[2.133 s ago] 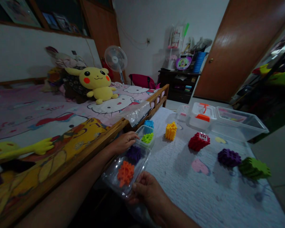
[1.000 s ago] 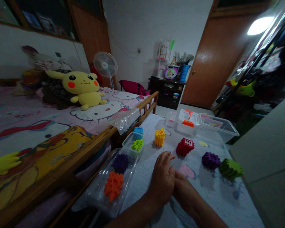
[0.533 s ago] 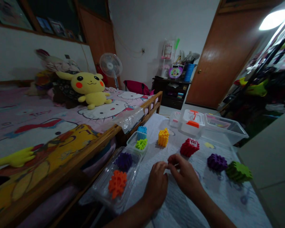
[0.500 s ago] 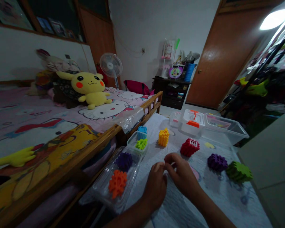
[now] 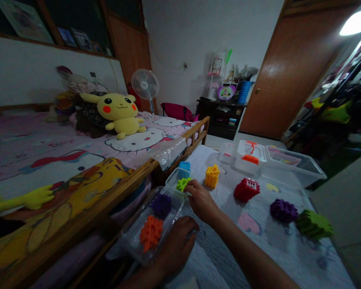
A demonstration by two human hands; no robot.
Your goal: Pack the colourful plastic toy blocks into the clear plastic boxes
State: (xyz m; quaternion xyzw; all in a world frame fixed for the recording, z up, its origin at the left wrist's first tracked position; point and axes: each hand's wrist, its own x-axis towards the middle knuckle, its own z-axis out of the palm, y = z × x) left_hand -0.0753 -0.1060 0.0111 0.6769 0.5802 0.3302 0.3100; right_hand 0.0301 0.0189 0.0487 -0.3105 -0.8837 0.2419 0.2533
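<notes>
The right hand (image 5: 202, 202) touches a green block (image 5: 182, 184) in a small tray (image 5: 171, 180). The left hand (image 5: 178, 245) curls on a clear tray (image 5: 175, 205); I cannot tell either grip.

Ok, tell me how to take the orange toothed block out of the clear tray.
Come from above with the left hand, now at the tray's edge, and pinch the orange toothed block by two opposite teeth. It seems to lie flat in the clear plastic tray, whose walls hamper a side approach, and the notches between teeth should give purchase.
</notes>
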